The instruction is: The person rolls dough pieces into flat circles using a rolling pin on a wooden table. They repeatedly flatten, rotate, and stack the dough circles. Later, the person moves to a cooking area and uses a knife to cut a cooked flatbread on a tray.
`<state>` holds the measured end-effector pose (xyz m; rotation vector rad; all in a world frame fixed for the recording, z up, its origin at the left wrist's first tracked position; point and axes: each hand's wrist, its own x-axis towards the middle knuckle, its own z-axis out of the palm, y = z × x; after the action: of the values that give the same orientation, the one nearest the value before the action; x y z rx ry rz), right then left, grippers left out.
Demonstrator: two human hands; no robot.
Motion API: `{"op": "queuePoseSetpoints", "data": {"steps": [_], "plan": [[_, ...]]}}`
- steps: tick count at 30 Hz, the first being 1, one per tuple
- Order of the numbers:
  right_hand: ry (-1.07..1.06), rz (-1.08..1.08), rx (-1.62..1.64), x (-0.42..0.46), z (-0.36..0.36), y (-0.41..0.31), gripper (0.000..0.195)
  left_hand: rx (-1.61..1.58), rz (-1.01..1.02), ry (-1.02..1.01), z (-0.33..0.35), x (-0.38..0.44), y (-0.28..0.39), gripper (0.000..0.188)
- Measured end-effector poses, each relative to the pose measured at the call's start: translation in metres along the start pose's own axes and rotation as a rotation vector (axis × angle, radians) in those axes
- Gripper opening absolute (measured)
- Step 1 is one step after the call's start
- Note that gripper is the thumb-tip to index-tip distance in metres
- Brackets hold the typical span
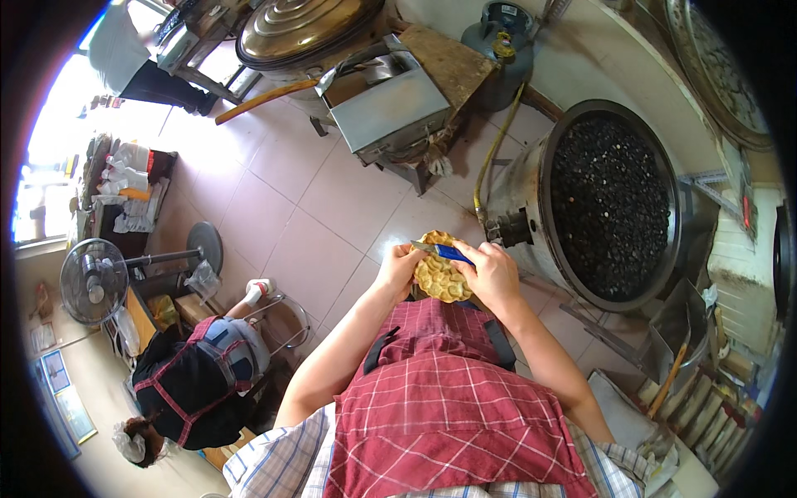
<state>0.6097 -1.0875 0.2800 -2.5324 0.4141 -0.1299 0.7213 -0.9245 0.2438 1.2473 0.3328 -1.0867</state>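
In front of my apron [448, 398], a round golden-brown flatbread [441, 280] with a dimpled, bumpy surface is held up at waist height. My left hand [396, 271] grips its left edge, thumb close to the blade tip. A blue-handled utility knife [454, 253] is in my right hand [496, 277], its blade lying across the upper part of the bread. The fingers of my right hand are also near the bread's right edge. Whether the blade is cutting in or only resting on the surface, I cannot tell.
To my right stands a round metal stove [529, 205] filled with black pebbles [610, 199]. Ahead are a metal box [392, 112], a gas cylinder [498, 50] and a large lidded pot [305, 31]. A co-worker [199, 380] sits left near a standing fan [94, 280]; another person [124, 56] stands farther off.
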Motion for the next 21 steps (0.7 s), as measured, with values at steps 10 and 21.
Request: {"op": "queuePoseSetpoints", "data": {"steps": [10, 21], "plan": [[-0.061, 0.097, -0.046, 0.008, -0.015, 0.02, 0.037, 0.061, 0.046, 0.02, 0.007, -0.014, 0.002, 0.019], [-0.004, 0.126, -0.134, 0.007, -0.015, 0.02, 0.037, 0.412, 0.263, 0.033, -0.01, -0.003, -0.02, 0.02]]}}
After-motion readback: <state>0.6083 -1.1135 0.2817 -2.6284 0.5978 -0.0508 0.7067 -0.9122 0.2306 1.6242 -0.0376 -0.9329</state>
